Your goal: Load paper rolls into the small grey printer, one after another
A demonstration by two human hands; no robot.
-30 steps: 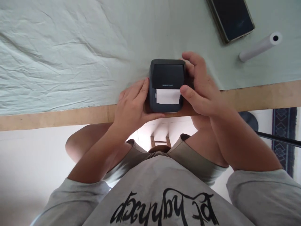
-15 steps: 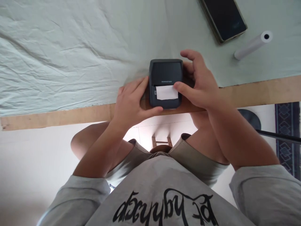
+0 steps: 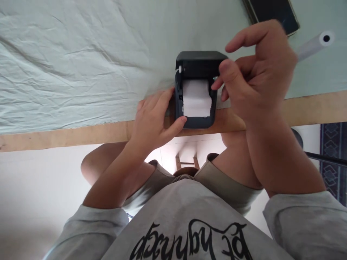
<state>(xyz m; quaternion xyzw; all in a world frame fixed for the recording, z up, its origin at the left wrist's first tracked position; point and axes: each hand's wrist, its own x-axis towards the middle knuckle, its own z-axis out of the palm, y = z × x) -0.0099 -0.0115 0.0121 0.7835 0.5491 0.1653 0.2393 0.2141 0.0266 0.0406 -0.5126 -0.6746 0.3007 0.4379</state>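
Observation:
A small dark grey receipt printer (image 3: pixel 195 122) stands at the near edge of the table, its lid (image 3: pixel 200 59) swung up and a white paper roll (image 3: pixel 196 97) showing inside. My left hand (image 3: pixel 151 119) is wrapped round the printer's left side, thumb on its front lip. My right hand (image 3: pixel 257 79) is raised at the right side of the printer. Its thumb presses on the lid's right corner, the curled fingers are by the body's right wall, and the index finger sticks out.
A pale green cloth (image 3: pixel 81 65) covers the table, with a bare wooden strip (image 3: pixel 67 135) along the near edge. A dark phone (image 3: pixel 273 12) and a spare white paper roll (image 3: pixel 314 45) lie at the far right. Below are my knees and a patterned rug (image 3: pixel 332 159).
The printer lid was shut with a paper tab sticking out; now it is swung up and the roll is exposed. My right hand rose from the printer's right side to the lid corner.

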